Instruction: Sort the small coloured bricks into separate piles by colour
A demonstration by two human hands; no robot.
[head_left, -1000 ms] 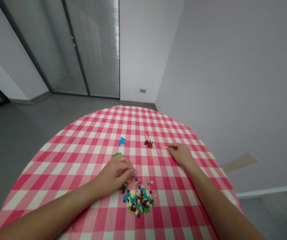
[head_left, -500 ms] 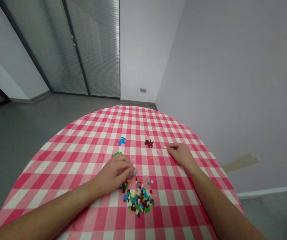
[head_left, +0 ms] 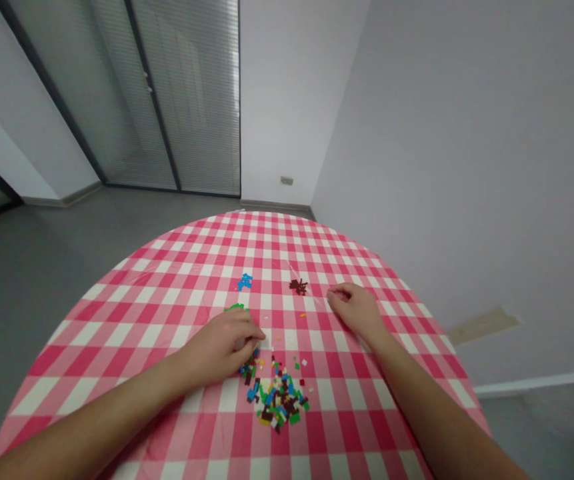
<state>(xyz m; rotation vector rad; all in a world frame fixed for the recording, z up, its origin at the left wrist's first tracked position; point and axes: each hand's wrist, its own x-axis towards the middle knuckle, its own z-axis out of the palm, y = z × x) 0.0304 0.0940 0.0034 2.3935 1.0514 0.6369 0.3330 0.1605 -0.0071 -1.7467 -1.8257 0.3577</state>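
My left hand (head_left: 231,340) rests on the cloth with bent fingers, thumb and fingertips close together. Whatever it may hold is too small to make out. It partly covers small green bricks (head_left: 237,307) and the left part of a mixed pile of toy bricks (head_left: 279,399). To the right, my right hand (head_left: 355,308) lies on the cloth with its fingers curled in a pinch; what is in them is hidden. Left of that hand sits a cluster of dark brown bricks (head_left: 298,287). A small orange brick (head_left: 303,315) lies alone nearer to me.
A red-and-white checked cloth (head_left: 167,293) covers the round table. Blue bricks (head_left: 245,282) form a group beyond my left hand. Several loose bits lie scattered between the hands. A wall (head_left: 467,167) stands on the right; a glass partition (head_left: 187,100) is behind the table.
My right hand has shifted slightly left, and the pale piece that showed at its fingertips is out of sight. My left fingertips have drawn back a little to the left.
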